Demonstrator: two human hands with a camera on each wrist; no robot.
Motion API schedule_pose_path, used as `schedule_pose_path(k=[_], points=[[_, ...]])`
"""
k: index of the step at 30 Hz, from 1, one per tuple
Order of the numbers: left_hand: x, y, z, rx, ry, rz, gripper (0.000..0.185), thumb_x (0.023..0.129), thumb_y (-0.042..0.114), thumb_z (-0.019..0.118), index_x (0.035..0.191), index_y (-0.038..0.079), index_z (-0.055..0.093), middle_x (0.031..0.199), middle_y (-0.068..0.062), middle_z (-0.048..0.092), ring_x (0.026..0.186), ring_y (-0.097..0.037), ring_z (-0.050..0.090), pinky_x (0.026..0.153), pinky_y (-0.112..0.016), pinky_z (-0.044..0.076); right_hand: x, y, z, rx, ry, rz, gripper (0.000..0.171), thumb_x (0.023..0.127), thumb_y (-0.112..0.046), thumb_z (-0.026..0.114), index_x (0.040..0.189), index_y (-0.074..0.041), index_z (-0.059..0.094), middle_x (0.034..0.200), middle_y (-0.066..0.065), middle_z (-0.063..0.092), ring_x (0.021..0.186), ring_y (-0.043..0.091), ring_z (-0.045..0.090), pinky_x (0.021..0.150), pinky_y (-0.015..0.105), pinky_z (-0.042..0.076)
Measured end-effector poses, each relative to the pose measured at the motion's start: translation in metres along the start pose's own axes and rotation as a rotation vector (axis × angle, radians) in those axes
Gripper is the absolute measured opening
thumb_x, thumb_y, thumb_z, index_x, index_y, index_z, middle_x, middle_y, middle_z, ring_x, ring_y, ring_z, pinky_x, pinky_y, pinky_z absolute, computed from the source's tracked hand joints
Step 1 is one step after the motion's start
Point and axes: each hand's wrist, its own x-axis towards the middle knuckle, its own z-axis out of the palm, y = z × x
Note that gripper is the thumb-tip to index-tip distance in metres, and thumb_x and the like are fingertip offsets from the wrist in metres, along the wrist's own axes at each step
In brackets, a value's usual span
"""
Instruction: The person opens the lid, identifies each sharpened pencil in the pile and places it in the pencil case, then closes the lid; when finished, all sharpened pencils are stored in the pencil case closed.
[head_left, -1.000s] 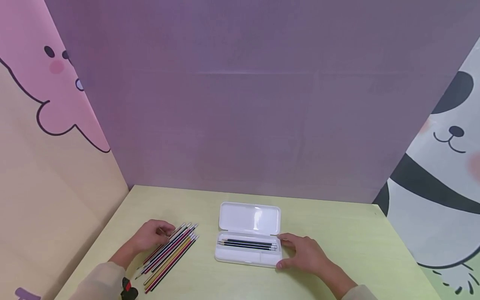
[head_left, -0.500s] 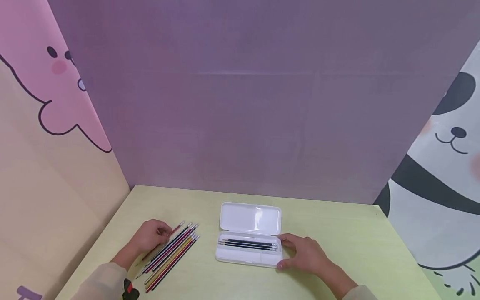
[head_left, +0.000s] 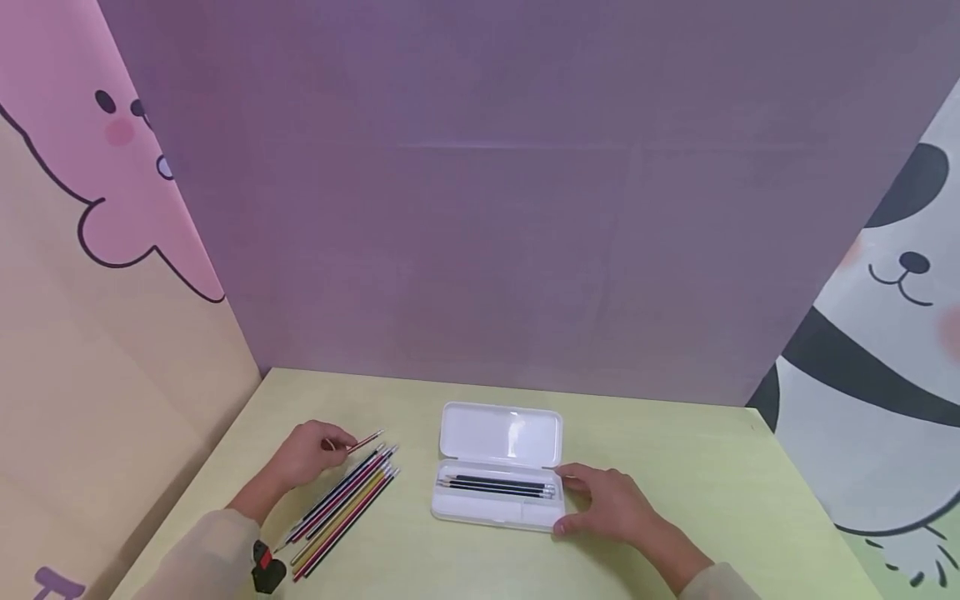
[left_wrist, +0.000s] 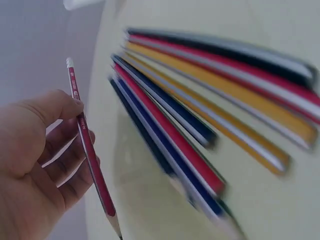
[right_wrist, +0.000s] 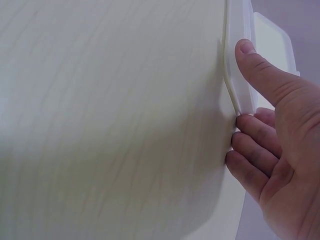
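My left hand (head_left: 306, 454) pinches a red pencil (left_wrist: 93, 159) between thumb and fingers, its white eraser end up and its sharpened tip down in the left wrist view. Beside that hand, a loose bunch of pencils (head_left: 347, 500) in black, blue, red and yellow lies on the table. My right hand (head_left: 611, 504) holds the right end of a white plastic pencil case (head_left: 480, 510), the thumb at its front corner and a fingertip at its back corner. The case's lid (head_left: 487, 433) stands open, and several black pencils (head_left: 498, 487) lie inside its back compartment.
The pale wooden table (head_left: 675, 450) meets a purple backdrop (head_left: 495, 250) at its back edge. Cartoon-printed panels flank it on both sides. A small black and red item (head_left: 267, 568) is by the left sleeve.
My left hand has drawn the red pencil out from the left side of the bunch, lifting it and moving away toward the back. The right hand stays on the case.
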Motion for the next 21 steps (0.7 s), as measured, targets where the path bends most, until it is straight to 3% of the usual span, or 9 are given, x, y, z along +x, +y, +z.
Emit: schedule_pose_path(k=[6,13,21], points=[[0.023,0.033,0.009,-0.033,-0.041,0.072,0.017,0.096,0.007,0.068,0.109,0.009,0.079,0.094,0.001,0.07,0.081,-0.014,0.059,0.068,-0.025,0.052,-0.001,-0.001,-0.002,0.007,0.003,-0.009,0.088,0.058,-0.061,0.091,0.134,-0.025,0.065,0.12,-0.008,0.075,0.12,0.031,0.065,0.103,0.055,0.044],[0.05,0.083,0.034,-0.057,-0.139,0.117,0.019,0.096,0.009,0.071,0.112,0.012,0.079,0.095,0.004,0.072,0.083,-0.014,0.06,0.069,-0.027,0.053,0.0,0.001,-0.002,-0.003,-0.001,0.012,0.087,0.058,-0.061,0.092,0.133,-0.026,0.066,0.122,-0.01,0.075,0.119,0.029,0.065,0.103,0.055,0.044],[0.071,0.12,0.07,-0.076,-0.234,0.173,0.014,0.093,0.013,0.076,0.106,0.016,0.082,0.098,0.009,0.074,0.084,-0.013,0.062,0.072,-0.027,0.054,0.001,0.002,0.0,0.013,-0.003,0.008,0.087,0.058,-0.06,0.092,0.134,-0.025,0.066,0.121,-0.01,0.075,0.122,0.03,0.064,0.105,0.055,0.043]])
